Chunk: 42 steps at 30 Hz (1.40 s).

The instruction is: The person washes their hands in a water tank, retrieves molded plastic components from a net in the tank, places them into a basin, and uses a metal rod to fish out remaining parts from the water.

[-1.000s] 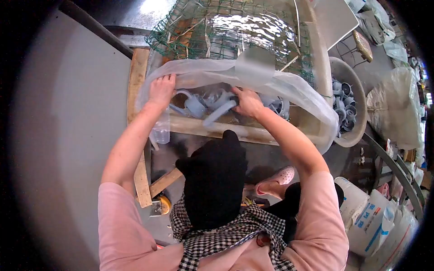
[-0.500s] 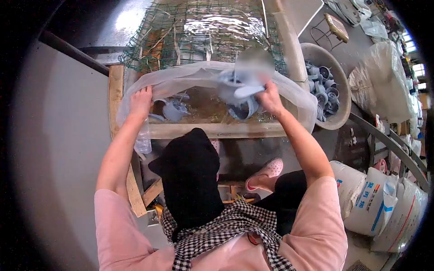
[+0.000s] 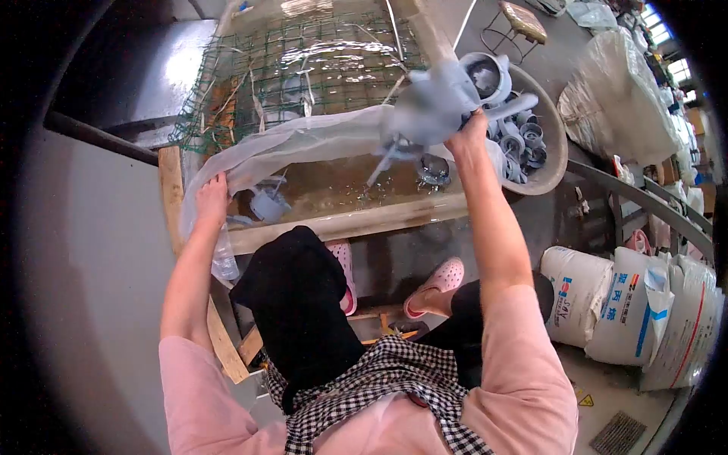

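My right hand (image 3: 466,140) is closed on grey-blue plastic pieces with round cups and handles (image 3: 432,102), partly blurred, above the right side of the water trough (image 3: 341,220) and close to a round basin (image 3: 557,155). My left hand (image 3: 212,199) has its fingers curled over the clear plastic sheet (image 3: 250,155) along the trough's left end. In the shallow water near that hand lies a grey-blue cup-shaped piece (image 3: 269,205). Another cup-shaped piece (image 3: 434,171) sits in the water below my right hand. Several similar pieces (image 3: 523,140) fill the basin.
A green wire mesh (image 3: 280,68) covers the water behind the sheet. A stool (image 3: 523,23) stands beyond the basin. At right are a metal rail (image 3: 644,201) and stacked white sacks (image 3: 626,303). Wooden boards (image 3: 171,182) edge the trough's left side.
My right hand has carried the grey-blue pieces up and right, from over the trough water towards the basin. My left hand stays on the sheet. The view has shifted slightly.
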Tool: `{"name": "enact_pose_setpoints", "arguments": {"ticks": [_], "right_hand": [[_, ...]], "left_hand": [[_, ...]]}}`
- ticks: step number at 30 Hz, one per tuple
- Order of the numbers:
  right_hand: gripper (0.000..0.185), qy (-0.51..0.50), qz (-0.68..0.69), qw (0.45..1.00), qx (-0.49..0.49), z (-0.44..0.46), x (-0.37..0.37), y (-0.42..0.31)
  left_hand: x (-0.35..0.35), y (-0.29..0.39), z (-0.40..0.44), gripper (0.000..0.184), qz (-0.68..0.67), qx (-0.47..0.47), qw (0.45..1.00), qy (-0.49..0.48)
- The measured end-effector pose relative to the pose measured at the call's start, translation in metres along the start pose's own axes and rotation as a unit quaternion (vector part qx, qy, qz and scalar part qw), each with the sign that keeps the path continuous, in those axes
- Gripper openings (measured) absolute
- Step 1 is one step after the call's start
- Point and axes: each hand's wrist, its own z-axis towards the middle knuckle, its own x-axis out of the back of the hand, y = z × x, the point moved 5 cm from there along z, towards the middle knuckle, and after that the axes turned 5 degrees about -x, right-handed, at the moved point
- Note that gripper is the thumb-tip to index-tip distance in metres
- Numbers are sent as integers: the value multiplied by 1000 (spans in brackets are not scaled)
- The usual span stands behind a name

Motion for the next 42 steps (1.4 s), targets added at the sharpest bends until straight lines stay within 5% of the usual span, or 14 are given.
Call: {"name": "enact_pose_setpoints", "arguments": {"ticks": [11,12,15,17,18,19,20,22,24,26,27,29,35,42], "right_hand": [[42,9,263,963,57,64,13,-102],[47,-77,188,971,128,68,2,-123],[45,-19,76,981,179,70,-1,-147],[38,199,-146,951,187,34,-12,-137],[35,244,-311,896,202,33,-9,-132],[31,171,-585,707,359,31,-15,-123],[21,7,-599,646,474,15,-20,-87],[26,-261,-823,476,169,-27,-12,12],[32,-405,-854,305,117,-44,34,74],[41,-395,-892,166,142,-37,63,104],[41,-407,-886,163,151,-25,66,115],[52,-422,-901,-15,97,-6,82,137],[40,-388,-912,75,107,-7,47,167],[35,-537,-823,38,183,-72,-40,261]], "left_hand": [[12,10,-5,61,41,-3,999,-3],[14,10,-4,61,44,-3,999,-7],[10,6,-3,60,36,20,998,-44],[8,3,-3,57,29,6,1000,2],[11,3,-6,57,28,10,1000,-4],[18,4,-7,55,10,-4,1000,6],[23,6,-7,53,-6,-16,1000,18],[21,5,-4,52,-19,-30,999,27],[23,0,-7,51,-21,-43,998,28],[22,-2,-7,52,0,-30,1000,4],[22,-4,-5,53,9,-20,1000,-7],[23,-10,-5,55,-1,-16,1000,9],[32,-8,-11,52,-26,-37,999,15],[23,-10,-9,45,-33,-38,998,28]]}}
